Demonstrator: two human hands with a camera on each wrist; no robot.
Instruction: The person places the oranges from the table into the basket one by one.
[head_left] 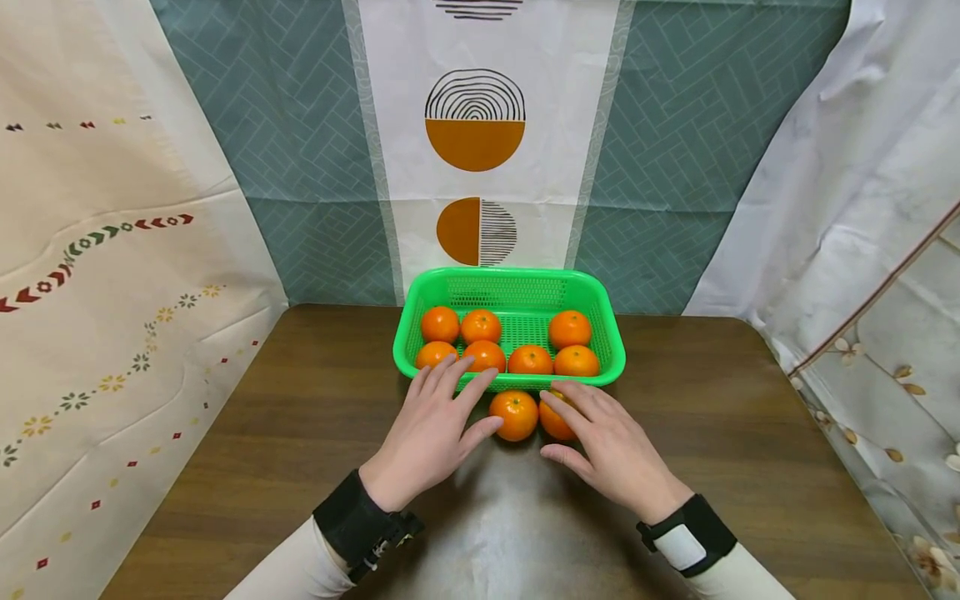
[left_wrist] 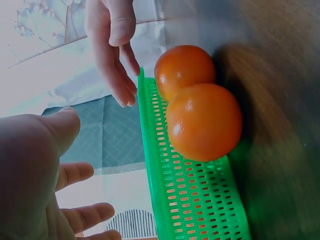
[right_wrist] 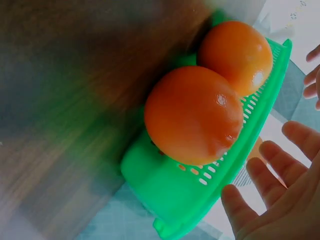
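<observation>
Two oranges lie side by side on the table against the front wall of a green plastic basket (head_left: 508,382). My left hand (head_left: 431,433) hovers beside the left orange (head_left: 514,416), fingers spread toward the basket's front rim. Over the right orange (head_left: 555,421) reaches my right hand (head_left: 615,446), its fingers partly hiding that fruit in the head view. Both wrist views show a gap between the fingers and the fruit: the left orange (left_wrist: 204,122) is nearer in one, the right orange (right_wrist: 194,116) in the other. Neither hand holds anything.
Several more oranges (head_left: 482,326) sit inside the basket in two rows. The brown wooden table (head_left: 300,433) extends to both sides. A patterned cloth (head_left: 300,150) hangs behind the basket, with light cloths (head_left: 135,333) at the left and right.
</observation>
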